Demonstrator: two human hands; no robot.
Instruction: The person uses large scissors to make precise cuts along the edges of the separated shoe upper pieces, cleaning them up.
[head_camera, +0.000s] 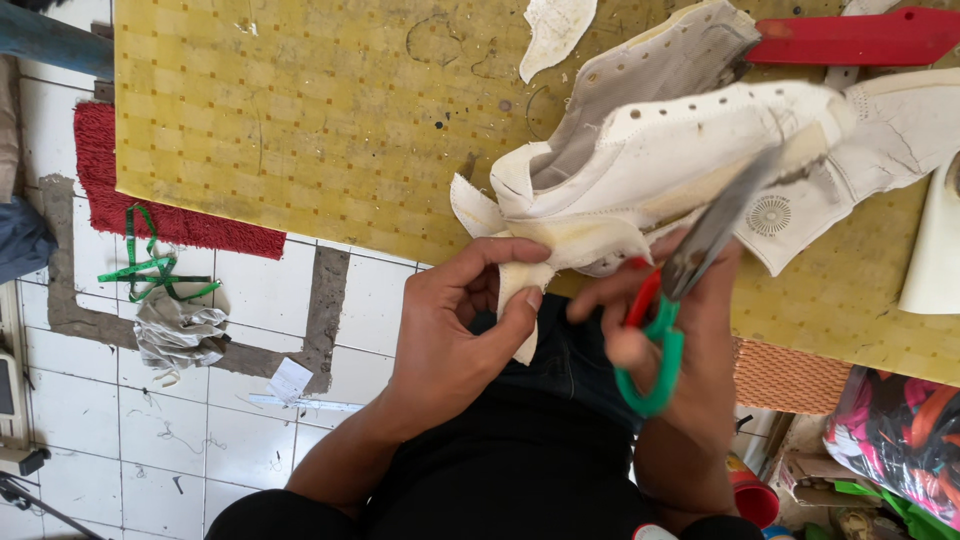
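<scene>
We see the left hand pinching the white shoe upper at the surface's near edge; the right hand grips scissors just beneath it.

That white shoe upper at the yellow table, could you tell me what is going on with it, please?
A person holds a white shoe upper over the edge of a yellow table. The left hand pinches a loose flap at its lower edge. The right hand grips scissors with red and green handles, blades pointing up against the upper. More white pieces lie on the table, and a crumpled cloth lies on the tiled floor.
</scene>
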